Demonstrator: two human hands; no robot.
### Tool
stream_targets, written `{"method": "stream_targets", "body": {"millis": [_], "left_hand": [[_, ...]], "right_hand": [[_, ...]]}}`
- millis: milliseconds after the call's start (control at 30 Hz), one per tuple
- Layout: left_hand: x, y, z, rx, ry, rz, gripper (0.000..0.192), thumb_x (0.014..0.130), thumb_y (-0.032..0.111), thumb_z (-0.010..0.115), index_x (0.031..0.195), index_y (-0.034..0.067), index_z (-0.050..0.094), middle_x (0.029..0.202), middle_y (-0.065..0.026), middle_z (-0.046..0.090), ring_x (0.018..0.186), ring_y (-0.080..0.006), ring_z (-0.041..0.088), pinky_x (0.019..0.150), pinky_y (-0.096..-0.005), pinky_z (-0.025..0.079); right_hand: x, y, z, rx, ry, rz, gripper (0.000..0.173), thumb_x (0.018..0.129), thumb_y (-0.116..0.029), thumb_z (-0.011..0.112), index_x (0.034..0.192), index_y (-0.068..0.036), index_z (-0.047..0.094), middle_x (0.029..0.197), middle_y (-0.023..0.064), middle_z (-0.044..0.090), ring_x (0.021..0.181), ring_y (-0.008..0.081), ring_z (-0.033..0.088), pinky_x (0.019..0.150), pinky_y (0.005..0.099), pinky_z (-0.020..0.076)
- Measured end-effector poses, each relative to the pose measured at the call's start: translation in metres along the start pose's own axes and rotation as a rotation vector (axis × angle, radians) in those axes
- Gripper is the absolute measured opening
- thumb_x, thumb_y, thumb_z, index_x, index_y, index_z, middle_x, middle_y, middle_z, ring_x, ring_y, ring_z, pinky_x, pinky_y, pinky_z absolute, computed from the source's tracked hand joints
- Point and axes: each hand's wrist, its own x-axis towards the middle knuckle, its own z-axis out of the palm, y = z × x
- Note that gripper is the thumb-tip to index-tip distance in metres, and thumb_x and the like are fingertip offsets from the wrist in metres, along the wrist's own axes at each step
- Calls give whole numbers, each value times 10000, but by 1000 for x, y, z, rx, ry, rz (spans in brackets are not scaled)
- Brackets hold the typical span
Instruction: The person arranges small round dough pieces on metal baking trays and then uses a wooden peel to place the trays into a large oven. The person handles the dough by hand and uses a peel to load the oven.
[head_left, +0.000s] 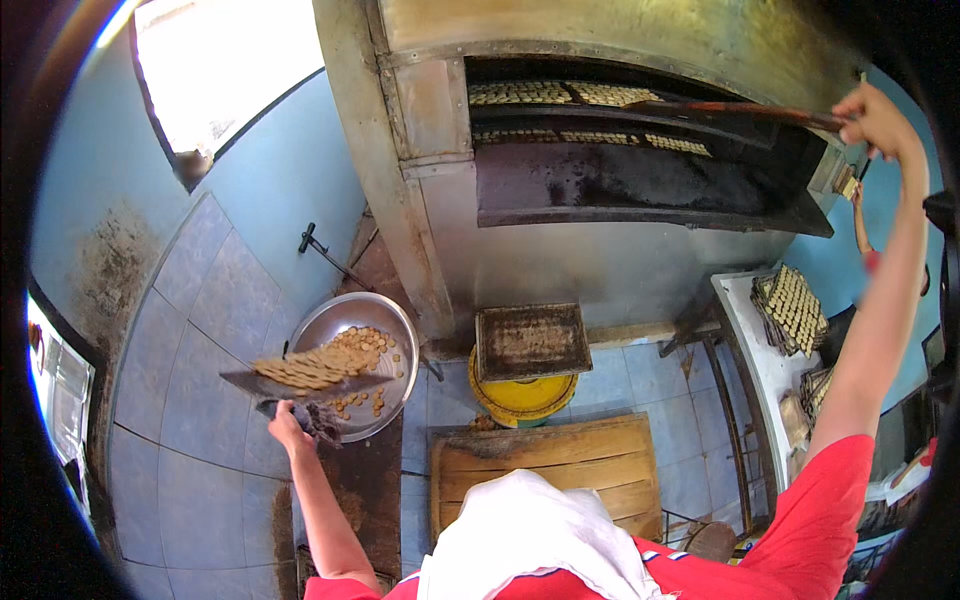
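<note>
My left hand (289, 431) grips a dark baking tray (315, 388) through a grey cloth (311, 420). The tray tilts over a large metal basin (409, 330), and small round biscuits (300, 371), blurred by motion, slide off it. More golden biscuits (364, 341) lie loose in the basin. High on the right, my right hand (870, 120) closes around the end of a long brown pole (750, 112), which reaches across the oven opening. Inside the oven (585, 187), trays of small pale pieces (517, 93) sit on two levels.
An empty-looking blackened tray (532, 341) rests on a yellow-lidded bucket (517, 397). Near me stands a slatted wooden surface (540, 450). Stacked trays of pieces (791, 307) lie on the white table (739, 300) at right. Another person's arm (862, 217) shows beyond it.
</note>
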Motion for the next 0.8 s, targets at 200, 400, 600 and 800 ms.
{"method": "stream_targets", "body": {"millis": [200,400,600,800], "left_hand": [[13,-74,-31,200,129,-143,260,798,72,728,934,-128,631,964,-106,689,717,-211,603,679,-424,522],[-48,-70,-20,70,-97,-238,126,813,36,696,832,-17,583,884,-41,615,768,-183,565,713,-384,483],[-124,-53,10,-320,-395,-408,74,855,60,711,838,58,639,807,-12,654,694,-220,681,668,-413,568],[-38,-133,35,-315,-774,-864,234,1024,242,656,1095,37,744,1083,-159,807,965,-338,786,938,-529,629]], "right_hand": [[60,-67,106,79,-144,-53,464,771,-124,839,1227,-60,785,865,89,743,606,211,664,498,383,538],[40,-50,309,212,-90,-15,407,818,-250,836,1199,-112,799,1143,173,801,1095,376,760,955,470,593],[-64,-45,415,346,83,212,547,911,-257,762,1453,-268,686,1259,180,758,1141,407,730,973,514,590],[-153,-49,459,404,185,130,579,907,-278,789,1474,-289,672,1085,209,692,969,447,730,829,535,592]]}}
